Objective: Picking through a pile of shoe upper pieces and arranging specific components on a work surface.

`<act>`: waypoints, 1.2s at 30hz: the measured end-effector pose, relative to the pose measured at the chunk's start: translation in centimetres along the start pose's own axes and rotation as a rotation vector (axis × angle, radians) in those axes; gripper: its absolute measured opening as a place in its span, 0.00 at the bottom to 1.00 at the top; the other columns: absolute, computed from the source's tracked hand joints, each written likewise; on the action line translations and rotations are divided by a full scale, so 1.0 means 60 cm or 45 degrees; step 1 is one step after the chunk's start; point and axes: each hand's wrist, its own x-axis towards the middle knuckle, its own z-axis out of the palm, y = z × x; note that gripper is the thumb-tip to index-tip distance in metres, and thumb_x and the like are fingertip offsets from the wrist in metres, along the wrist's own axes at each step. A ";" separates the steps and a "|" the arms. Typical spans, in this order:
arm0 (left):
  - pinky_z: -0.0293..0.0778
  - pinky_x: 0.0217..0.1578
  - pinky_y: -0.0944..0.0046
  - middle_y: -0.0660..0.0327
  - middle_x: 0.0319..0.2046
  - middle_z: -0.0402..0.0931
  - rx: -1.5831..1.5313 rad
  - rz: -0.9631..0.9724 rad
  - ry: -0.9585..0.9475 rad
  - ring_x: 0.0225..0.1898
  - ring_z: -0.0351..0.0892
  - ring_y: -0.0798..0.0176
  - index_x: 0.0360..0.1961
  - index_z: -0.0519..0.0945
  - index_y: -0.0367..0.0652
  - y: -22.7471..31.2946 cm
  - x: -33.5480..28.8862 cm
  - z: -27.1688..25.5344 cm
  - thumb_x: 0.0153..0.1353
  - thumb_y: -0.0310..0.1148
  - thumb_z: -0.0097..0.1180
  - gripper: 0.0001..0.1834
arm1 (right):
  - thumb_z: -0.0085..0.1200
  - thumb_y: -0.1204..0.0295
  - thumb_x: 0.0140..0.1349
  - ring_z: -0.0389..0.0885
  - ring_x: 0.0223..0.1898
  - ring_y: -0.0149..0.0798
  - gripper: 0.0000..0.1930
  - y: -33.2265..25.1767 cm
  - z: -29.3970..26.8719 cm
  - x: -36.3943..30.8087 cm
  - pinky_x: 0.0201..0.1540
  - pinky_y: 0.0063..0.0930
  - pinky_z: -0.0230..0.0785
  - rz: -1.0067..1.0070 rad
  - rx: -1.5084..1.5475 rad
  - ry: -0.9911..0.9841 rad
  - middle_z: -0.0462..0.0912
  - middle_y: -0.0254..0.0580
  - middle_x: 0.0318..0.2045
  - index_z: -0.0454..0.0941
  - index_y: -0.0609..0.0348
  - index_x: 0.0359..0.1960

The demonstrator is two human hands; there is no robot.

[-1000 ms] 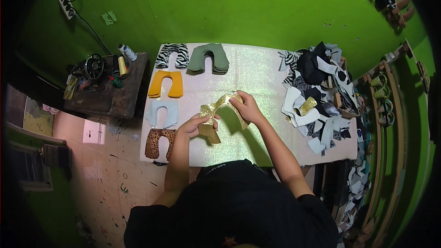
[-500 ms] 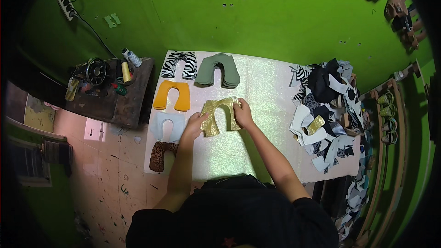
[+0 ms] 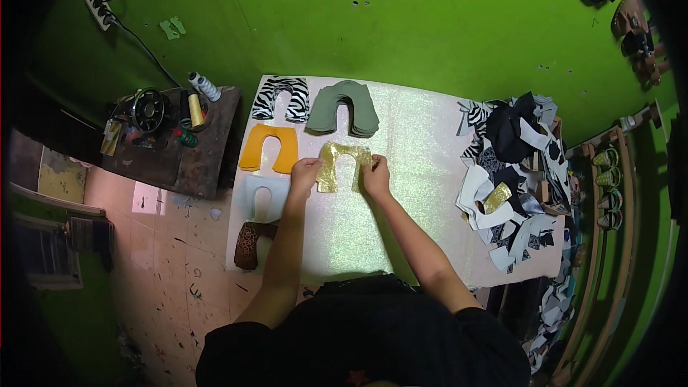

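At the centre of the frame, on the pale glittery table [image 3: 430, 193], both hands pressed a gold U-shaped piece [image 3: 342, 165] flat. The left hand [image 3: 304, 174] lay on its left leg and the right hand [image 3: 376, 178] on its right leg, fingers spread down on the material rather than pinching it; neither hand was closed around anything.

A second before, the gold piece had been held up off the table, bent between the hands nearer the person's body. Half a second before, it was coming down further up the table. Now it lay flat, just below the olive stack [image 3: 342, 109] and just right of the yellow piece [image 3: 269, 149]. I judged that it had just been set in place as a new member of the laid-out group, starting a second column under the olive stack.

To the upper left lay the zebra piece [image 3: 281, 97]; below the yellow one sat a white piece [image 3: 258, 197] and, at the table's lower left edge, a brown patterned piece [image 3: 249, 244]. At the right of the table a heap of scraps [image 3: 512, 172] in black, white and gold lay well apart from the hands. A dark side table [image 3: 179, 154] with thread spools stood at the left.
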 end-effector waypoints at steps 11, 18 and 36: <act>0.71 0.28 0.65 0.57 0.24 0.78 0.536 -0.059 0.090 0.24 0.77 0.65 0.29 0.77 0.34 -0.015 -0.023 -0.003 0.50 0.33 0.57 0.11 | 0.50 0.77 0.47 0.65 0.46 0.55 0.22 -0.011 -0.018 -0.041 0.50 0.38 0.61 -0.072 -0.530 -0.112 0.65 0.59 0.43 0.65 0.68 0.47; 0.73 0.34 0.57 0.52 0.24 0.76 0.636 0.052 0.050 0.29 0.77 0.52 0.33 0.75 0.36 -0.007 -0.058 0.004 0.47 0.33 0.60 0.14 | 0.50 0.79 0.45 0.66 0.44 0.54 0.21 0.003 -0.019 -0.043 0.49 0.39 0.61 -0.162 -0.493 -0.067 0.64 0.56 0.41 0.65 0.67 0.45; 0.61 0.49 0.52 0.51 0.56 0.58 1.511 0.812 0.306 0.54 0.60 0.49 0.49 0.72 0.44 -0.015 -0.123 0.072 0.50 0.27 0.50 0.21 | 0.54 0.75 0.45 0.69 0.39 0.59 0.21 -0.023 -0.013 -0.075 0.41 0.44 0.66 -0.291 -0.743 -0.175 0.63 0.62 0.39 0.63 0.69 0.41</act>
